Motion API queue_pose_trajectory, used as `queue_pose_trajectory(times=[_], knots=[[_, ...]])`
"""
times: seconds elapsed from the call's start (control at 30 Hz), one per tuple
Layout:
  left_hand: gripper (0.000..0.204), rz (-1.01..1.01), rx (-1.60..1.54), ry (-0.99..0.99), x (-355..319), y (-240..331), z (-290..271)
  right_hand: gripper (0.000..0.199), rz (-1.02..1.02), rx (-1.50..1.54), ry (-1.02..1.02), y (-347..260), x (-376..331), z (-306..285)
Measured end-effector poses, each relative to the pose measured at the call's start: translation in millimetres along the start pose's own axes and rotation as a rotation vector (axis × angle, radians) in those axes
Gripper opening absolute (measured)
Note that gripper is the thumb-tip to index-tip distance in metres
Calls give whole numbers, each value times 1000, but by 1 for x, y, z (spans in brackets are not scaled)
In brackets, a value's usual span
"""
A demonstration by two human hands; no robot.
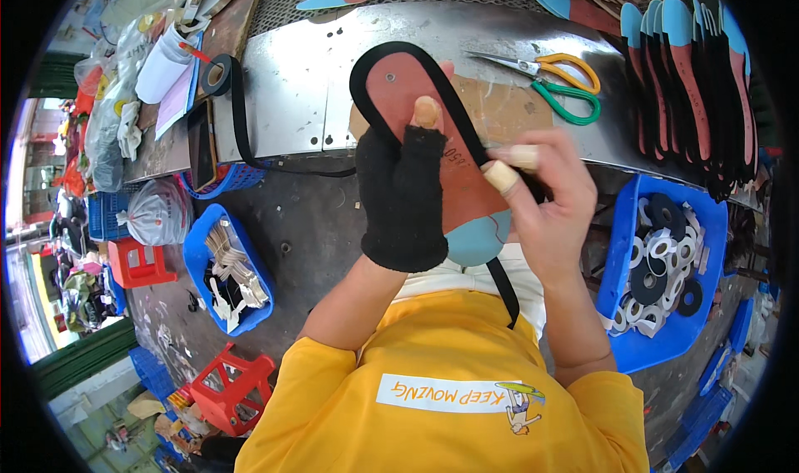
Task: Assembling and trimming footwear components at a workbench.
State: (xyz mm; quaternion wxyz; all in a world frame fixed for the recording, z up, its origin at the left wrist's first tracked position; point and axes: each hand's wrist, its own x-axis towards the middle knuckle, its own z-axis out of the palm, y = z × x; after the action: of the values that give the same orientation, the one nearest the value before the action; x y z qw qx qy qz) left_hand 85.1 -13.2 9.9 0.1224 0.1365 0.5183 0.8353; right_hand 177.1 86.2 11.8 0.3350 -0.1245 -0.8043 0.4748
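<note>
My left hand (403, 197), in a black fingerless glove, holds a reddish-brown shoe insole (433, 123) with a light blue heel, thumb pressed on its upper face. A black strip (391, 53) runs around the insole's rim. My right hand (545, 203), with tape on its fingertips, pinches the black strip against the insole's right edge. The strip's loose end hangs down over my yellow shirt, and another length trails left to a black tape roll (216, 74) on the metal table (300, 90).
Scissors (562, 82) with orange and green handles lie on the table at right. A row of finished insoles (691, 82) stands at far right. Blue baskets hold tape rolls (666, 265) on the right and strips (229, 269) on the left. Red stools (233, 386) stand below left.
</note>
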Motion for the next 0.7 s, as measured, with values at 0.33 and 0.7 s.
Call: queue_pose_trajectory(times=[0.33,0.7], knots=[[40,-279,96,-503,12,-23,-32,15,291,271,-163,23,14,9],[20,-113,104,-171,6,-9,-28,11,747,723,-251,30,6,-9]])
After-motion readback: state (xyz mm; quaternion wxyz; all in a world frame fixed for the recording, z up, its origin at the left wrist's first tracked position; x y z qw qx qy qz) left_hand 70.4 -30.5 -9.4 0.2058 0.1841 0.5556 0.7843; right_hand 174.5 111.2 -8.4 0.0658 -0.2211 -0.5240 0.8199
